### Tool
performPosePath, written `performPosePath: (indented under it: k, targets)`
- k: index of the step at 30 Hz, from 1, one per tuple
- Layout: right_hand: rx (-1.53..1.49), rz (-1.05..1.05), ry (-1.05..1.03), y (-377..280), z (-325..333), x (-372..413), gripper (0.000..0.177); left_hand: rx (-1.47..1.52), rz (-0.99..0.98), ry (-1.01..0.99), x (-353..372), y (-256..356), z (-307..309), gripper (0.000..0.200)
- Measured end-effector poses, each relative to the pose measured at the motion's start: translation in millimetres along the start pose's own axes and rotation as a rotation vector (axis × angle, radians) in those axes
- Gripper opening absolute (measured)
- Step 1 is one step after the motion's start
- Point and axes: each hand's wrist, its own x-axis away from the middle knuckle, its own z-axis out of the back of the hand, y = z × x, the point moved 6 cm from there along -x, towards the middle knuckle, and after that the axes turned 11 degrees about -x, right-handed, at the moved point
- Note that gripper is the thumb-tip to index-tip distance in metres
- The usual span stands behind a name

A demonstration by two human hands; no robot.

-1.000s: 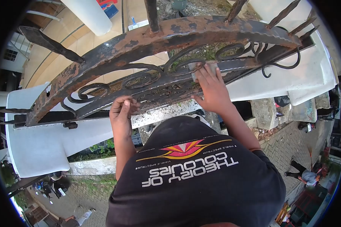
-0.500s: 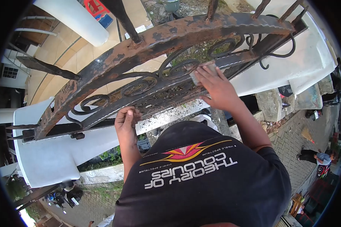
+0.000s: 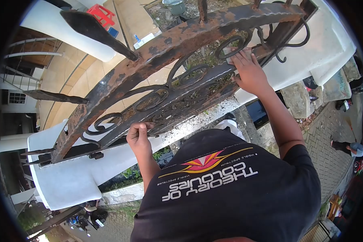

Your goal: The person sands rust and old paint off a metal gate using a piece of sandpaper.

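Observation:
A rusty black iron gate top (image 3: 161, 46) with scrollwork (image 3: 149, 99) and spear points runs across the view. My left hand (image 3: 139, 137) grips the gate's lower bar near its middle. My right hand (image 3: 250, 70) presses a small grey sanding pad (image 3: 230, 54) flat against the scrollwork at the right end of the gate. My black printed shirt (image 3: 230, 189) fills the lower part of the view.
White gate pillars stand at the left (image 3: 64, 177) and right (image 3: 322, 48). Sharp spear points (image 3: 90, 30) stick out at the upper left. Far below lie a paved street, a person (image 3: 349, 147) at the right and a motorbike (image 3: 84, 220) at the lower left.
My right hand with the pad has slid right and up along the scrollwork toward the gate's right end. The view has tilted; my left hand keeps its grip on the lower bar.

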Motion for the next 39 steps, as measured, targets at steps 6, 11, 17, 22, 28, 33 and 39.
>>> performPosePath:
  k: [6,11,17,22,28,33,39]
  targets:
    - [-0.168,0.311,0.061,-86,-18,17,0.08,0.016,-0.005,0.1,-5,-2,4,0.026]
    - [-0.058,0.028,0.076,3,6,4,0.079,-0.038,-0.016,0.047,-1,-7,6,0.028]
    - [-0.189,0.248,0.053,-79,-16,21,0.076,0.004,0.044,0.083,4,-15,4,0.032]
    - [-0.186,0.127,0.076,-13,3,13,0.076,-0.082,0.0,0.015,-2,-14,6,0.036]
    - [-0.172,-0.028,0.104,-63,-10,27,0.093,-0.073,0.103,0.195,-6,-16,11,0.042]
    - [-0.141,-0.016,0.136,-30,0,29,0.092,0.069,0.096,0.24,-8,-13,18,0.047]
    - [-0.151,-0.013,0.108,-47,-9,14,0.077,0.061,0.146,0.278,-11,-18,25,0.046]
